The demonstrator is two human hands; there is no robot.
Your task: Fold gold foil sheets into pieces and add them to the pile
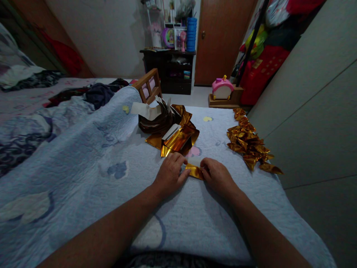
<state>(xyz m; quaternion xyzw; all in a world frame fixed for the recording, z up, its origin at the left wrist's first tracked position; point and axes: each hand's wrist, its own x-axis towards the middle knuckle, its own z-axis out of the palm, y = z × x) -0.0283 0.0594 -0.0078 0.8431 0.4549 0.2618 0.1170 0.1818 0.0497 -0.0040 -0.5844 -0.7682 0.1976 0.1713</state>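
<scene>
A small sheet of gold foil paper point(195, 171), partly rolled or folded with its pale backing showing along the far side, lies on the quilt between my hands. My left hand point(172, 172) pinches its left end with thumb and fingers. At its right end, my right hand point(216, 174) grips it the same way. Just beyond my left hand sits a pile of loose gold foil sheets point(178, 139), some curled up. Behind them is a thick stack of the same paper point(154, 121), dark-edged with white backing.
Several folded gold foil pieces point(248, 143) lie heaped along the bed's right edge. The light blue quilt point(117, 197) covers the bed. Rumpled clothes point(100, 93) lie at the left. Beyond the bed are a wooden bed rail point(149, 85), a dark cabinet point(167, 70) and a pink toy point(222, 88).
</scene>
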